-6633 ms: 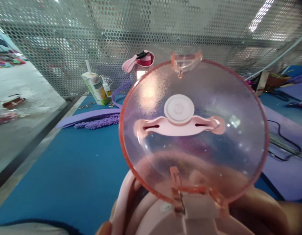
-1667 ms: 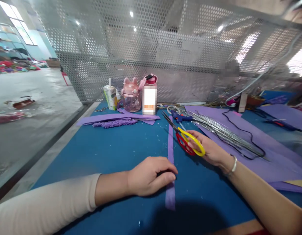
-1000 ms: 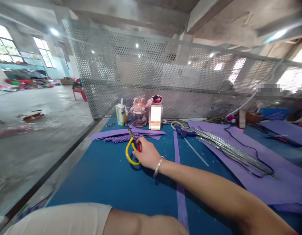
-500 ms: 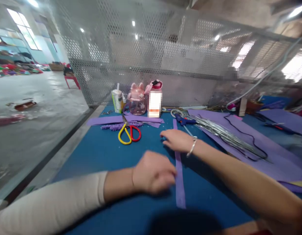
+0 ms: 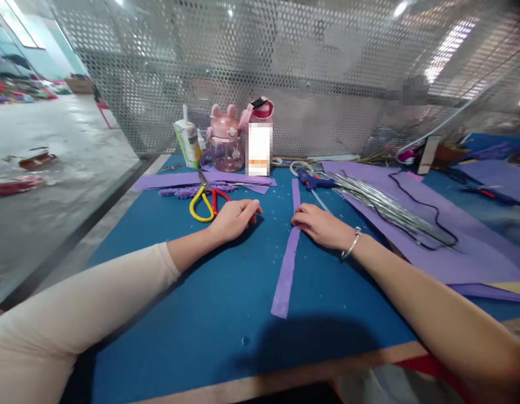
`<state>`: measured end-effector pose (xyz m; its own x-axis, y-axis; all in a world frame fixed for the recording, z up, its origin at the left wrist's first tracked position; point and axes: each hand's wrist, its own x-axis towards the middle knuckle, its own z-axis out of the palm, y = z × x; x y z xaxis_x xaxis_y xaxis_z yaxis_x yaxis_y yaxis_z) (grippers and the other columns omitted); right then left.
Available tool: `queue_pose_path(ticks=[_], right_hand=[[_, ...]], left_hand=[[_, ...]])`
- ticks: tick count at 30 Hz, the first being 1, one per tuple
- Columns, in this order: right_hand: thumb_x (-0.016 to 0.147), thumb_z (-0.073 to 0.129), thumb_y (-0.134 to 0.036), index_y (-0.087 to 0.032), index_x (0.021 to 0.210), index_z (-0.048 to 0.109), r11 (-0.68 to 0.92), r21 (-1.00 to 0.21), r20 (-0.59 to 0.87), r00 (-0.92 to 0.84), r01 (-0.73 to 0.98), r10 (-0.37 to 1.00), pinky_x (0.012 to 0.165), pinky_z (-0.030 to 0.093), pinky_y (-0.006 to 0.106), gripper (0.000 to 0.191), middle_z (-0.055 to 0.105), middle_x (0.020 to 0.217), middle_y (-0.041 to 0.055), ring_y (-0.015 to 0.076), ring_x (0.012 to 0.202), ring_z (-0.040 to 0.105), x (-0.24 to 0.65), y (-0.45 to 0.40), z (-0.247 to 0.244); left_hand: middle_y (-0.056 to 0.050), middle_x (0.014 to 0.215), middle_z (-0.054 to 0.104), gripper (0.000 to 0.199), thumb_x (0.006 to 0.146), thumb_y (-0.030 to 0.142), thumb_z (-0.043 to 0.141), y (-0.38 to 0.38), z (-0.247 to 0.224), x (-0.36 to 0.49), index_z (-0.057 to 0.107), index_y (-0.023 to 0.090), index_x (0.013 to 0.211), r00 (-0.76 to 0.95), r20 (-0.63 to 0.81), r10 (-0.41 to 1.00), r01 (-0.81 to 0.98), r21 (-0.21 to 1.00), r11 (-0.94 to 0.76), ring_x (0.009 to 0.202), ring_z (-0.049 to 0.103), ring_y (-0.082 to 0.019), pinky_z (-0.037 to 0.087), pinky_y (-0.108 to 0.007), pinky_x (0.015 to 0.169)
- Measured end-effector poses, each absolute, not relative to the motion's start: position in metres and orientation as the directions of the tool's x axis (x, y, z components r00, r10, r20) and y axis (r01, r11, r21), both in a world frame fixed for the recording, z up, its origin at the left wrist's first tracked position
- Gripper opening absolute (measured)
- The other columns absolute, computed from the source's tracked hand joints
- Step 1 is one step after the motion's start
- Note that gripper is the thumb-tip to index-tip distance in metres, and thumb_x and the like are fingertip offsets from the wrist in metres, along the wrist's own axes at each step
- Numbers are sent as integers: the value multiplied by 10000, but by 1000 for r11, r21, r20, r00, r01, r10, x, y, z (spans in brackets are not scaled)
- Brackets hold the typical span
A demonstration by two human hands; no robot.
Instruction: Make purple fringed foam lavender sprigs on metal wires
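A long narrow purple strip (image 5: 286, 272), perhaps paper or felt, lies lengthwise on the blue tabletop. My right hand (image 5: 323, 225), with a silver bracelet at its wrist, has its fingers closed on the strip around the middle, where it bends slightly. To the left, my left hand (image 5: 235, 220) rests on the table with fingers curled under the thumb; whatever may be inside is hidden. Just behind that hand lie scissors (image 5: 201, 207) with one yellow and one red handle, the red one partly covered. A blue glue gun (image 5: 314, 179) lies beyond my right hand.
Purple sheets (image 5: 462, 247) carry a bundle of silvery wires (image 5: 382, 210) and a dark cord at right. More purple strips (image 5: 167, 180), a drink carton (image 5: 186, 145), a pink jar (image 5: 226, 143) and a pink bottle (image 5: 260, 115) stand or lie at the back, before a perforated metal panel (image 5: 285, 73).
My left hand has moved away from the strip, left and forward to beside the scissors. My right hand now grips the strip, whose near end has swung left. The view has tilted down.
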<state>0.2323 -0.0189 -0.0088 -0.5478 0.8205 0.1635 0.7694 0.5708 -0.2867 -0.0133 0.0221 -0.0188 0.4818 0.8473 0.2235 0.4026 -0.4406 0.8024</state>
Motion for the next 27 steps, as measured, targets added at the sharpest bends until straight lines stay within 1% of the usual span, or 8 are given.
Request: queue_pose_path(ticks=[5,7,11,14,17,19,22,27], right_hand=[[903,375,-138,-181,1016,540,590,-340,314,-503,732,805,858,412,288,205,577,993,68,165,946,523,188,-46,0],[883,413,-138,-209,1086,533,707,-424,297,-650,567,699,862,427,275,246,597,1076,59,160,983,546,168,-63,5],[893,421,-188,-253,1136,545,766,-354,331,-694,536,639,848,443,282,281,640,1108,37,170,1021,578,172,-73,20],[899,459,-278,-238,1078,590,454,-258,459,-306,853,834,849,443,303,226,667,1038,43,185,953,605,221,-47,39],[934,389,-253,-214,1116,589,-32,-118,378,75,993,923,881,427,346,273,639,1099,75,207,999,584,292,-8,54],[912,450,-221,-133,1011,634,-177,-77,293,192,981,937,838,449,393,227,645,1021,139,245,955,594,337,11,56],[869,566,-291,-175,1103,570,-349,5,107,346,937,932,800,493,354,262,576,1117,85,199,964,585,388,24,45],[877,556,-282,-188,1095,576,-398,102,-82,407,912,910,806,490,333,239,565,1145,95,194,986,577,425,31,20]], left_hand=[[-75,979,606,446,907,464,307,18,-15,-13,509,138,1135,491,209,846,314,863,-396,663,576,-123,440,-237,572],[-110,1107,575,456,897,447,353,14,-12,-13,436,152,1235,559,191,807,314,851,-420,805,593,-161,474,-271,640],[-119,1322,446,421,757,342,607,1,-11,-14,554,192,1147,706,275,653,391,618,-683,1177,437,-268,383,-414,967],[-75,1284,505,328,765,199,540,-7,-12,-13,608,232,1084,820,237,521,389,437,-811,1193,420,-268,332,-449,1007],[-66,1260,532,350,781,135,458,-10,-14,-11,613,239,1078,819,229,526,422,379,-823,1167,448,-254,365,-440,974],[-63,1254,538,359,775,125,449,-9,-15,-10,618,240,1070,809,240,537,436,369,-821,1153,462,-251,377,-434,960],[-61,1247,546,350,766,138,465,-8,-15,-10,625,240,1060,802,251,542,441,364,-820,1138,475,-255,388,-433,942],[-61,1235,554,341,768,150,463,-9,-14,-10,630,238,1052,805,254,536,433,366,-824,1130,480,-255,392,-434,933]])
